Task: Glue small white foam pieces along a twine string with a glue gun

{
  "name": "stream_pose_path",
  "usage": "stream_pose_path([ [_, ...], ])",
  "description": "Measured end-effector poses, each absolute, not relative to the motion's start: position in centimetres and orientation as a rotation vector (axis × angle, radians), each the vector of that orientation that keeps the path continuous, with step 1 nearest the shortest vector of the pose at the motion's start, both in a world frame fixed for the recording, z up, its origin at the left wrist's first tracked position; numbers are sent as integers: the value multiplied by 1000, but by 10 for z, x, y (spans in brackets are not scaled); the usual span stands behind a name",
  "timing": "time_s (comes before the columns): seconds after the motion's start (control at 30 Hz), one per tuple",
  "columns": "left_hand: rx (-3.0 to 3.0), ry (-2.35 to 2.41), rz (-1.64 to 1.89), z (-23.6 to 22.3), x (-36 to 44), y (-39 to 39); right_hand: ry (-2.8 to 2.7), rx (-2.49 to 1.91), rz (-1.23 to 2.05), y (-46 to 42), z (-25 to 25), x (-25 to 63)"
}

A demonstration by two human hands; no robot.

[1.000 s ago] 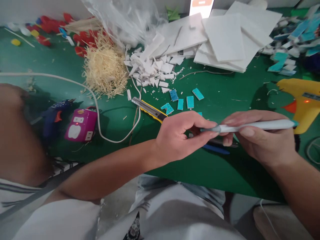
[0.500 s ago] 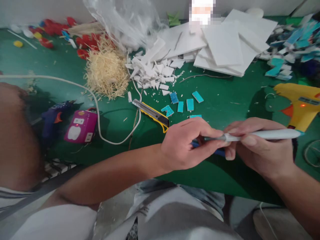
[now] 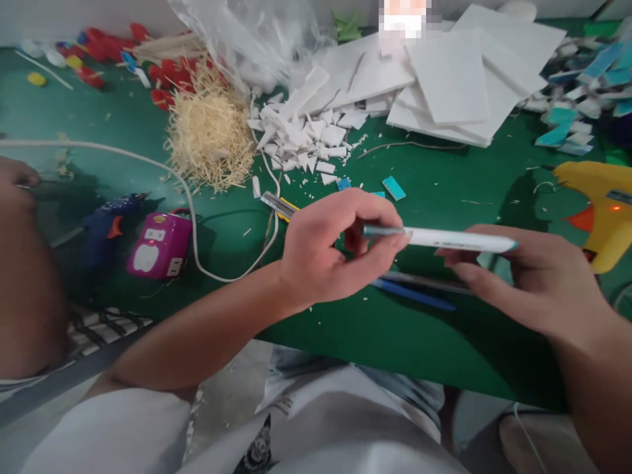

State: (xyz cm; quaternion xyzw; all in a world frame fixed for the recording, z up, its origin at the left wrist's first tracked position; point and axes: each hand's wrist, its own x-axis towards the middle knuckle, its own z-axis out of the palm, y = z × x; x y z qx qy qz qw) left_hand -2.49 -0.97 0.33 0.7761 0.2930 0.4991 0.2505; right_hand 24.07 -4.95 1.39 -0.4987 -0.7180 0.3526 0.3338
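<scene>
A white marker pen with teal ends is pinched by its dark teal end between the thumb and fingers of my left hand. My right hand is just below and to the right of the marker. A pale teal piece shows between its thumb and fingers, partly hidden. Under the hands on the table lie a blue pen-like tool and a thin grey strip. Behind my left hand are a yellow utility knife, partly covered, and small teal foam pieces.
White foam boards, white scraps and wood shavings lie at the back. A yellow glue gun stands right. A white cable passes a magenta power box. Another person's arm is at the left.
The marker has moved left and up with my left hand. My right hand has let go of its barrel. The left hand covers more of the knife and teal pieces.
</scene>
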Motion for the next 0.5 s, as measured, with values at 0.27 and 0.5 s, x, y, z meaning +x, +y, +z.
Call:
stream_pose_path([
  [0.27,2610,176,1374,-4,-19,-16,-2423,-1211,784,-35,-1,254],
  [0.5,2627,80,1427,-5,-19,-14,-2358,-1342,433,-33,-3,260],
])
